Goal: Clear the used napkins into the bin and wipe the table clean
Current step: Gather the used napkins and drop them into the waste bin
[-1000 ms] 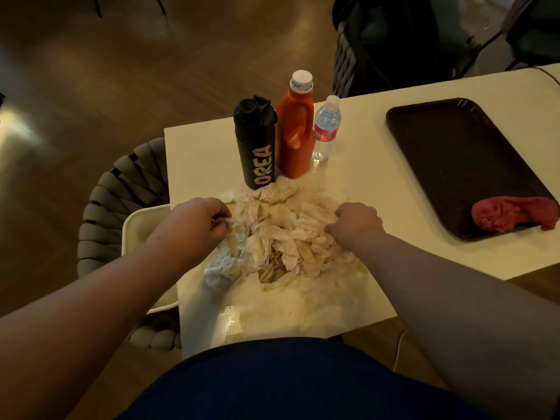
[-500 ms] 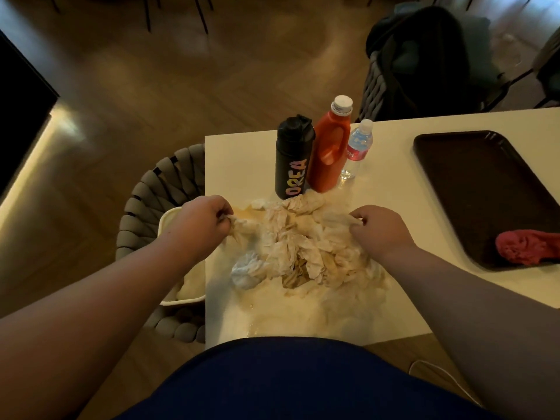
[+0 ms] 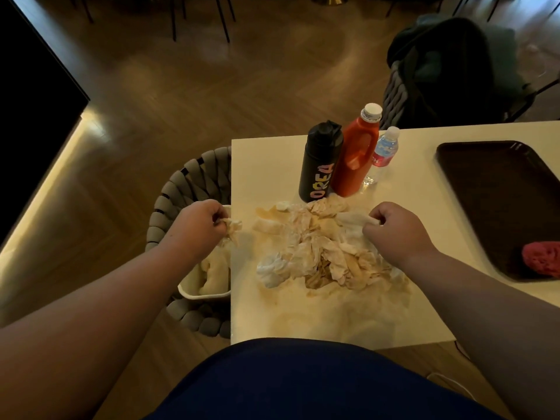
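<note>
A heap of crumpled, brown-stained napkins (image 3: 318, 253) lies on the white table (image 3: 272, 165), with brownish smears around it. My left hand (image 3: 200, 225) is off the table's left edge, closed on a stained napkin (image 3: 233, 227), right above the white bin (image 3: 206, 286). The bin sits on a woven grey chair and holds napkins. My right hand (image 3: 394, 228) rests on the heap's right side, fingers closed on a napkin (image 3: 351, 219). A red cloth (image 3: 542, 259) lies on the dark tray.
A black bottle (image 3: 319, 165), an orange bottle (image 3: 357, 156) and a small water bottle (image 3: 383, 153) stand just behind the heap. A dark brown tray (image 3: 491, 189) lies at the right. The woven grey chair (image 3: 185, 189) is at the table's left; another chair with dark clothing (image 3: 439, 71) stands behind.
My left hand has pulled a napkin off the heap's left side and carried it left, past the table edge, over the bin. My right hand has stayed on the heap's right side.
</note>
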The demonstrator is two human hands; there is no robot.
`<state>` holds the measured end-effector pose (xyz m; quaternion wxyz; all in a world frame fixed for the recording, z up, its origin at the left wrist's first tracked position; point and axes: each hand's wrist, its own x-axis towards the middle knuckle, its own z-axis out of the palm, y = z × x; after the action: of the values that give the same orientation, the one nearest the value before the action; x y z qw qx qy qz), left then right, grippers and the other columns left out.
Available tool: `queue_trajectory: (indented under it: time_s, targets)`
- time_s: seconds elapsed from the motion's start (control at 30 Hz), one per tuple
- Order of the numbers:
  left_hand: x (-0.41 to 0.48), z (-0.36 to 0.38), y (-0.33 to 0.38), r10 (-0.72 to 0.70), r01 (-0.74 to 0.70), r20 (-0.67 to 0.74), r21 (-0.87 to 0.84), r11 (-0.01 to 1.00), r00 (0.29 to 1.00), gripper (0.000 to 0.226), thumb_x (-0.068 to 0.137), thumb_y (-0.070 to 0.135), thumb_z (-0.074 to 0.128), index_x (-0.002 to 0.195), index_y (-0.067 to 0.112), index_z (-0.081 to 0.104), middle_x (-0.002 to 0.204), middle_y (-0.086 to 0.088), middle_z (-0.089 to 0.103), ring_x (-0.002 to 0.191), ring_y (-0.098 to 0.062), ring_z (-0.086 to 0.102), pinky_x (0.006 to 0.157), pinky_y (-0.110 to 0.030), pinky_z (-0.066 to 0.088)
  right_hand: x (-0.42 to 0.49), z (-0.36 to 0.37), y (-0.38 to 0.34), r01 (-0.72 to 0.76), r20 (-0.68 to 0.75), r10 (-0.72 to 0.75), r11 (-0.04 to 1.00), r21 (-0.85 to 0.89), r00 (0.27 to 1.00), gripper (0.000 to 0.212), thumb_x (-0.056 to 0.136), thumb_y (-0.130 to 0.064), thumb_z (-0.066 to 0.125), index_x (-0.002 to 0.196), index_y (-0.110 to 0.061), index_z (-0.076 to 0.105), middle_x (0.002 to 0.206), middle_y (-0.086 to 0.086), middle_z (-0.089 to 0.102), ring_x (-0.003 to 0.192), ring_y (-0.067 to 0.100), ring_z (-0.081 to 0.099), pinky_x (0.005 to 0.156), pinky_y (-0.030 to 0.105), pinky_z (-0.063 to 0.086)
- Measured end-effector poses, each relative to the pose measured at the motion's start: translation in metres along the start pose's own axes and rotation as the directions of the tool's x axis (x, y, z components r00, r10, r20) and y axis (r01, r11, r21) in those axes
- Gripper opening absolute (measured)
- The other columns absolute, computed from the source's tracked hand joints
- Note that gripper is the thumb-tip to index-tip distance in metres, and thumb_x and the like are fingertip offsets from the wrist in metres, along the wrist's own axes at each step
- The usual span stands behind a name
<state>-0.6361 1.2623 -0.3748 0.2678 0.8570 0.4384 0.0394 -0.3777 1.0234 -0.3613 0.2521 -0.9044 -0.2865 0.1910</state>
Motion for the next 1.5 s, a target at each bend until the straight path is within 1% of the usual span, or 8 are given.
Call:
queue_trajectory:
  time_s: [0.2, 0.43, 0.67, 0.8, 0.97, 1.17, 1.37, 1.5]
  targets:
    - [0.002, 0.018, -0.038, -0.116, 0.116, -0.013, 0.034, 0.993, 0.993, 0.015, 0.094, 0.012, 0.068, 0.106, 0.023, 0.068, 0.087, 0.005, 0.064, 0.073, -0.011, 0.066, 0.058, -0.019, 0.052, -0.005, 0.007, -0.008, -0.082, 0.069, 0.071, 0.982, 0.170, 0.995, 0.038, 0.086, -0.006, 0.055, 0.111, -0.029, 0.074, 0.104, -0.003, 0.069, 0.063, 0.023, 0.070, 0.049, 0.023, 0.052]
    - [0.013, 0.035, -0.054, -0.193, 0.185, 0.074, 0.099, 0.978, 0.978, 0.028, 0.096, 0.010, 0.065, 0.122, 0.017, 0.069, 0.096, -0.001, 0.067, 0.077, -0.015, 0.066, 0.065, -0.023, 0.057, -0.011, 0.011, -0.021, -0.135, 0.093, 0.116, 0.965, 0.224, 0.989, 0.019, 0.083, -0.014, 0.064, 0.092, -0.024, 0.077, 0.082, -0.001, 0.074, 0.071, 0.011, 0.070, 0.059, 0.025, 0.046]
    - [0.015, 0.044, -0.052, -0.192, 0.168, 0.192, 0.134, 0.977, 0.962, 0.061, 0.088, 0.006, 0.072, 0.143, 0.025, 0.053, 0.123, -0.001, 0.064, 0.088, -0.014, 0.066, 0.076, -0.033, 0.063, -0.010, 0.017, -0.021, -0.134, 0.131, 0.102, 0.952, 0.274, 0.986, 0.029, 0.094, -0.020, 0.052, 0.089, -0.026, 0.079, 0.098, -0.010, 0.070, 0.090, 0.005, 0.059, 0.075, 0.026, 0.044]
    - [0.017, 0.045, -0.034, -0.101, 0.091, 0.198, 0.062, 0.994, 0.975, 0.058, 0.088, 0.013, 0.075, 0.140, 0.031, 0.055, 0.132, 0.003, 0.060, 0.104, -0.016, 0.064, 0.088, -0.033, 0.058, -0.007, 0.016, -0.022, -0.143, 0.168, 0.100, 0.953, 0.267, 0.981, 0.028, 0.095, -0.013, 0.051, 0.100, -0.025, 0.076, 0.097, -0.007, 0.064, 0.074, 0.003, 0.054, 0.063, 0.022, 0.040]
    - [0.011, 0.040, 0.029, 0.136, -0.127, 0.203, -0.056, 0.990, 0.970, 0.060, 0.088, 0.029, 0.077, 0.142, 0.034, 0.051, 0.132, 0.007, 0.058, 0.104, -0.009, 0.060, 0.085, -0.024, 0.051, -0.006, 0.018, -0.024, -0.163, 0.236, 0.090, 0.937, 0.308, 0.968, 0.045, 0.086, -0.005, 0.060, 0.122, -0.031, 0.060, 0.113, 0.001, 0.066, 0.097, 0.020, 0.064, 0.072, 0.028, 0.048]
    - [-0.003, 0.044, 0.096, 0.320, -0.267, 0.307, -0.201, 0.942, 0.896, 0.066, 0.083, 0.037, 0.082, 0.142, 0.040, 0.053, 0.130, 0.009, 0.058, 0.096, -0.005, 0.064, 0.087, -0.028, 0.057, -0.014, 0.025, -0.039, -0.157, 0.289, 0.043, 0.909, 0.386, 0.956, 0.031, 0.087, 0.003, 0.069, 0.104, -0.023, 0.069, 0.096, 0.000, 0.071, 0.088, 0.017, 0.069, 0.075, 0.032, 0.058]
    - [-0.013, 0.052, 0.108, 0.330, -0.249, 0.274, -0.290, 0.924, 0.904, 0.033, 0.083, 0.030, 0.083, 0.115, 0.029, 0.073, 0.099, 0.011, 0.069, 0.088, -0.001, 0.063, 0.080, -0.022, 0.053, -0.019, 0.040, -0.045, -0.124, 0.271, 0.001, 0.890, 0.438, 0.963, 0.032, 0.082, -0.001, 0.072, 0.100, -0.024, 0.058, 0.086, 0.004, 0.069, 0.076, 0.020, 0.065, 0.071, 0.045, 0.056]
    - [-0.013, 0.051, 0.103, 0.324, -0.263, 0.275, -0.237, 0.935, 0.905, 0.015, 0.090, 0.025, 0.076, 0.104, 0.022, 0.077, 0.095, 0.008, 0.071, 0.087, -0.006, 0.065, 0.083, -0.027, 0.057, -0.020, 0.042, -0.045, -0.188, 0.302, 0.038, 0.854, 0.485, 0.953, 0.035, 0.084, -0.005, 0.077, 0.104, -0.023, 0.055, 0.102, 0.008, 0.065, 0.086, 0.021, 0.067, 0.075, 0.039, 0.062]
